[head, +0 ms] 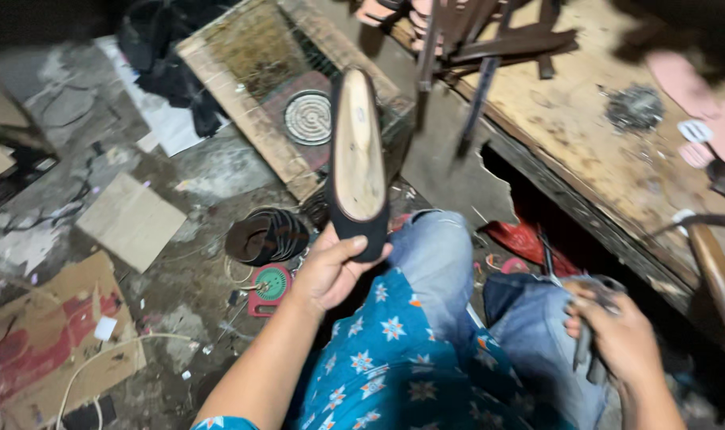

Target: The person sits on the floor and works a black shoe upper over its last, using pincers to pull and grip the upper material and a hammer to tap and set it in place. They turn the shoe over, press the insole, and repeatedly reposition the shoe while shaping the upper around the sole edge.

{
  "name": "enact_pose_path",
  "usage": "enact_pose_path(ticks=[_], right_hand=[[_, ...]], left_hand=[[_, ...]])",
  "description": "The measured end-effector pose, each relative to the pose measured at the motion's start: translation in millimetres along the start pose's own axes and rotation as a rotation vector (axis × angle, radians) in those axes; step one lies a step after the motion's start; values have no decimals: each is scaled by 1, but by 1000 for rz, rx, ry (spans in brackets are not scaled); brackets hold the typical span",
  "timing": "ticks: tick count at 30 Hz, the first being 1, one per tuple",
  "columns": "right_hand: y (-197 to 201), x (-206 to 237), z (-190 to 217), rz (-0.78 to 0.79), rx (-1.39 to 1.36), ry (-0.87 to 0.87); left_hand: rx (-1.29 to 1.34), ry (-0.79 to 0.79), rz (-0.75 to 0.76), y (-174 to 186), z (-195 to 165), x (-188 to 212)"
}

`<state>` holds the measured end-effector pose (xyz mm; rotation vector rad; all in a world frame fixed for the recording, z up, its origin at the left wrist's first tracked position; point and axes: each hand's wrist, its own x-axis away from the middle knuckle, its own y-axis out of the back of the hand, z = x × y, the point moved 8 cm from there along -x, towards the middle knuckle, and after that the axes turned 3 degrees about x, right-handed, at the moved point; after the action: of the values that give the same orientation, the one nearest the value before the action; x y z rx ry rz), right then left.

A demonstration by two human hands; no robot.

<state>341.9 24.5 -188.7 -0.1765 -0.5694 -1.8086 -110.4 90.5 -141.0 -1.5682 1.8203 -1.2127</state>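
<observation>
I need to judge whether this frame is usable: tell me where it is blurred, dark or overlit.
Head view: the shoe in the left hand is fairly sharp and evenly lit; the workbench and pink soles at upper right are smeared by motion blur; the right hand and its metal tool are soft and dim; the top-left corner falls into deep shadow; no strong glare anywhere.
</observation>
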Motion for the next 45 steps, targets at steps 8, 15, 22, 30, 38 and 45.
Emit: enact_pose_path(ticks=[8,15,22,30,38,45], right_hand=[[33,3,-44,-183,-219,94],[52,-4,-49,-239,-119,51],[57,0,-47,-257,-90,55],[62,0,-46,-376,-27,-36],[78,-8,-53,-402,68,-146],[78,-7,-58,-489,-23,-78]], left_hand=[[-96,-566,-407,118,-115,33],[-63,-486,-693,227,-145,43],[-66,-364,-574,231,-137,-19],[41,-218,-437,202,-130,-103],[163,-119,-405,179,-129,-177],[360,-87,-414,179,-124,-216]])
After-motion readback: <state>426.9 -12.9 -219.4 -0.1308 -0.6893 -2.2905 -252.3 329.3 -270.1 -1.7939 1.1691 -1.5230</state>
